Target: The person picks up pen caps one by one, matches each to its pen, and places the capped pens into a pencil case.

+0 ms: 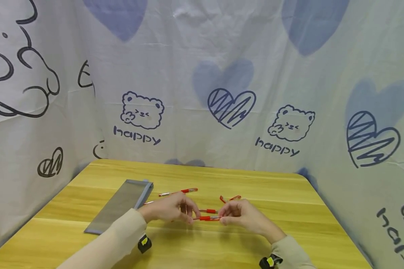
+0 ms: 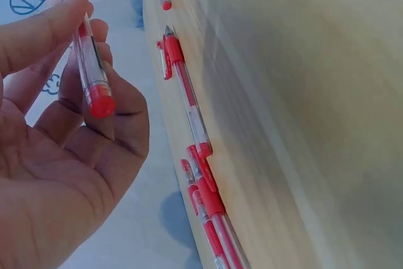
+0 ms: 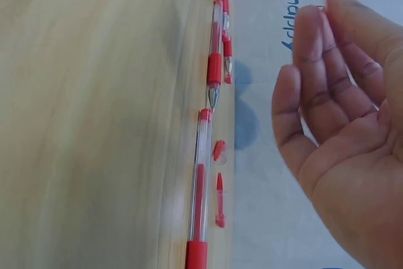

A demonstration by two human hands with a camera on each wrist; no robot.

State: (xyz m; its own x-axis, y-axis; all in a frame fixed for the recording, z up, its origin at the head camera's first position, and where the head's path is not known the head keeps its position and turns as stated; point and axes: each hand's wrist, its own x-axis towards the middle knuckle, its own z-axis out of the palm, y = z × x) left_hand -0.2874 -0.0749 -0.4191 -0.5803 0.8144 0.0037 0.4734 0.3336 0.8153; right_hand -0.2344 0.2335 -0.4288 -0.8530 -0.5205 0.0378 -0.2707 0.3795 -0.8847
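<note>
My left hand (image 1: 171,207) and right hand (image 1: 243,216) hold a red gel pen (image 1: 204,218) level between them, just above the table. The left thumb and fingers pinch the clear barrel near its red end plug (image 2: 102,102). At the pen's other end, the right thumb and fingertips pinch the part by the clear cap; how far the cap sits on the pen cannot be made out. Behind the held pen lies an uncapped red pen (image 2: 189,96). Two loose caps (image 1: 235,198) lie beyond my right hand.
Farther back on the wooden table (image 1: 272,186) lies another red pen (image 1: 178,192). One more pen (image 1: 149,202) is partly hidden behind my left hand. A grey mesh zip pouch (image 1: 116,207) lies flat at left. A printed cloth (image 1: 188,123) hangs around the table.
</note>
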